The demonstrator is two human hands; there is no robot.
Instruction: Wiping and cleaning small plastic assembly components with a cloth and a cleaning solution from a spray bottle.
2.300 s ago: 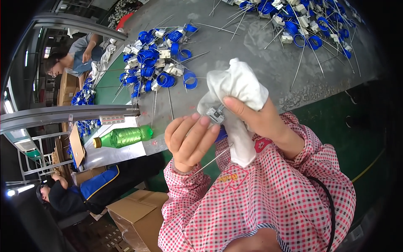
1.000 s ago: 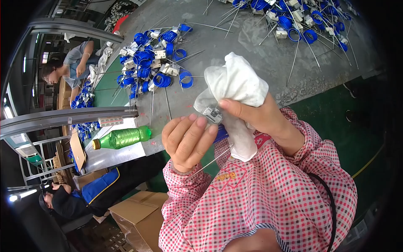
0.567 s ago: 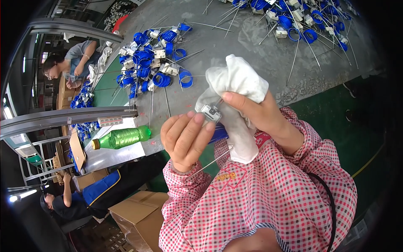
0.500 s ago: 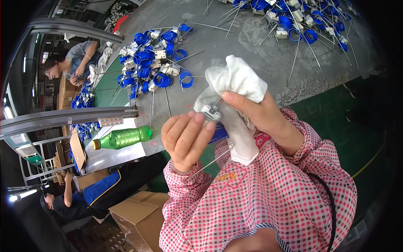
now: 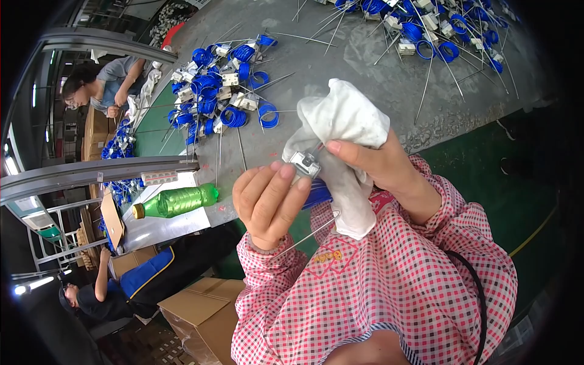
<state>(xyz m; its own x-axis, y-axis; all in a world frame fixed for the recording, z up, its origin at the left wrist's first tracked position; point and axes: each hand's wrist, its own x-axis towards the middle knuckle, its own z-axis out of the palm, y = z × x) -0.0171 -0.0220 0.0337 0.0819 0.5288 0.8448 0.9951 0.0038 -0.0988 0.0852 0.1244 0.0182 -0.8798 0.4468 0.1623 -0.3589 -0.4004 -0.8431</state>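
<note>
My left hand (image 5: 267, 201) is closed, its fingertips pinching a capillary thermostat (image 5: 305, 163) by its small metal and white body. Below that body hangs a blue tube coil (image 5: 319, 193), partly covered by cloth and fingers. A thin metal rod (image 5: 309, 236) slants past my left wrist. My right hand (image 5: 386, 167) grips a white cloth (image 5: 347, 115), with the thumb extended along it beside the thermostat. The cloth drapes behind the part and down toward my checked smock. What the right fingers do behind the cloth is hidden.
On the grey table (image 5: 316, 67) lies a pile of blue-coiled thermostats (image 5: 213, 91), with a bigger pile (image 5: 426, 30) at far right. A green bottle (image 5: 179, 201) lies left, near a metal rail (image 5: 79, 176). Cardboard box (image 5: 201, 301) stands lower left. Two people work at left.
My hands and the thermostat stay almost in place; the right thumb has shifted very slightly right with the cloth. At left, both people have moved their arms a little.
</note>
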